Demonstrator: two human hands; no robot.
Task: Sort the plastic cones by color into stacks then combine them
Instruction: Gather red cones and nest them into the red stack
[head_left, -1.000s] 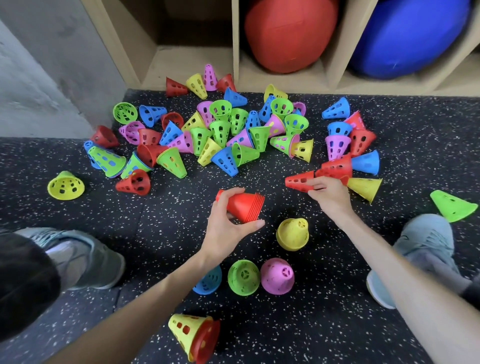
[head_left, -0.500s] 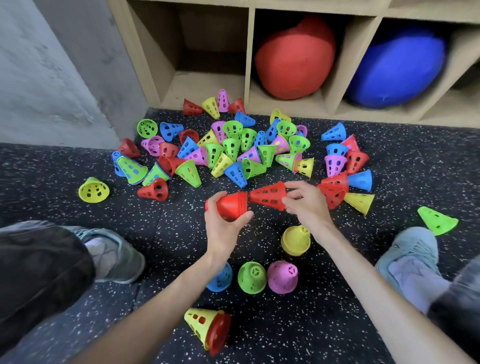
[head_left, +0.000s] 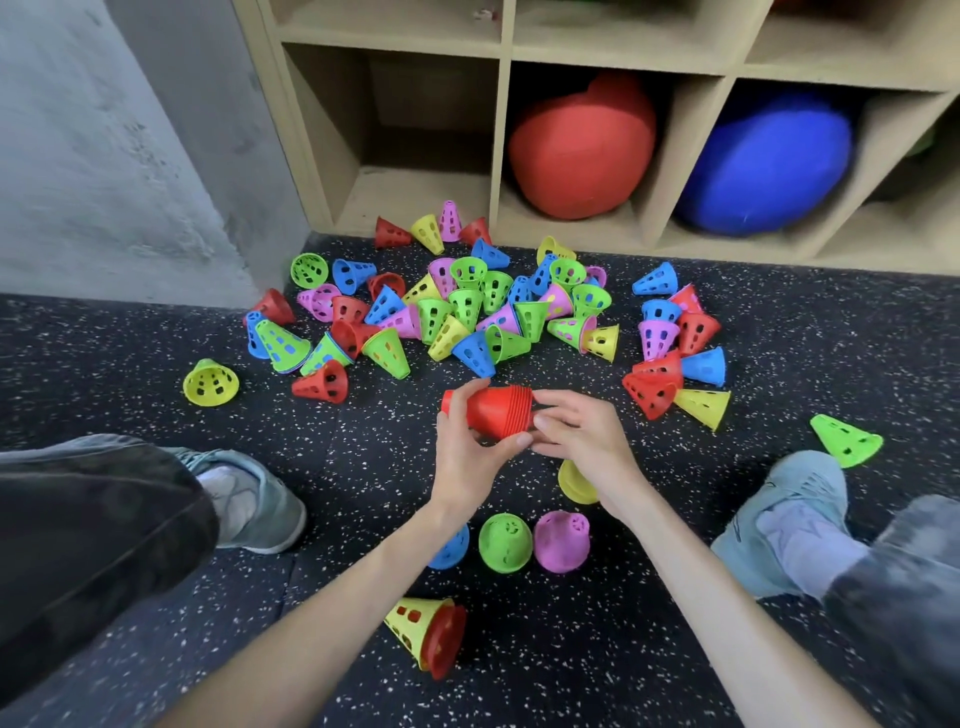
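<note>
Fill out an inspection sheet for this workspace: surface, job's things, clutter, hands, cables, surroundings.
Surface: dark speckled floor.
Job's things: red cone stack held sideways; blue stack, green stack, purple stack and yellow stack upright; mixed cone pile unsorted.
Clutter: yellow cone nested with a red one, on its side.
Hands: left hand grips the red stack; right hand at its wide end.
Cables: nothing seen.
Surroundings: cubby shelf, red ball, blue ball, shoes.

The left hand (head_left: 467, 457) grips a red stack (head_left: 493, 413) lying sideways above the floor (head_left: 130, 364), the right hand (head_left: 582, 436) touches its wide end, and the mixed pile (head_left: 467, 312) lies farther, near the shelf (head_left: 498, 156).
</note>
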